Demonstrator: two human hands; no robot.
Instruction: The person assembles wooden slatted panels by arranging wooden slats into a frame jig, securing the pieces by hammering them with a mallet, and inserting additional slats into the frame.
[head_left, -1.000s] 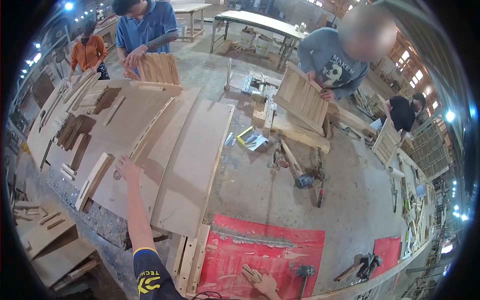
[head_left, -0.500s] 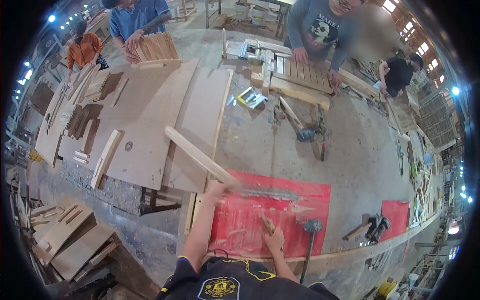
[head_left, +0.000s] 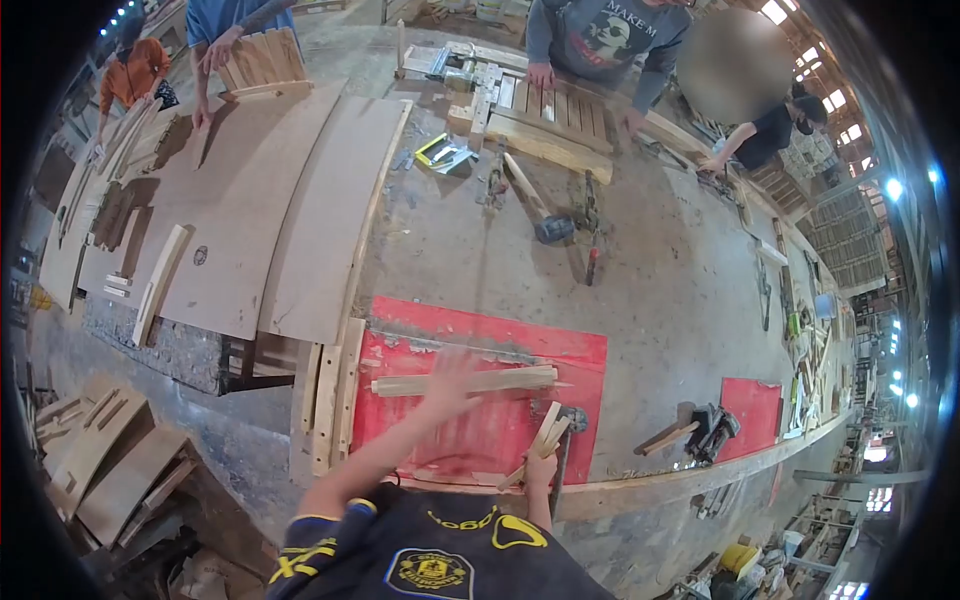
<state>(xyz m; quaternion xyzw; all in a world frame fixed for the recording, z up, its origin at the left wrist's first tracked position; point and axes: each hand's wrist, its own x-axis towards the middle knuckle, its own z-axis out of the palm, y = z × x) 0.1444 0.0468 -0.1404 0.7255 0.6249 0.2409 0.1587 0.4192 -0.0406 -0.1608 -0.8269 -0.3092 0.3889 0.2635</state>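
Note:
A pale wooden slat (head_left: 510,379) lies nearly level across the red sheet (head_left: 560,340) on the workbench. My left hand (head_left: 452,380) is over the slat's middle, smeared by motion, so its fingers cannot be made out. Closed in my right hand (head_left: 541,468) are small wooden sticks (head_left: 547,432), tilted up near the sheet's front edge. Just behind them is a mallet (head_left: 574,418) with a dark head, its handle partly hidden by my right hand and the sticks.
Another mallet (head_left: 553,228) and a clamp (head_left: 591,225) lie further back. Large boards (head_left: 225,240) cover the left side. A hammer (head_left: 700,434) sits to the right, beside a second red sheet (head_left: 755,410). Across the bench, a co-worker's hands (head_left: 540,76) rest by a slatted wooden panel (head_left: 560,108).
The slat, earlier raised and pointing to the far left from my left hand, now lies across the red sheet. My right hand has turned its sticks upward. The view has shifted right.

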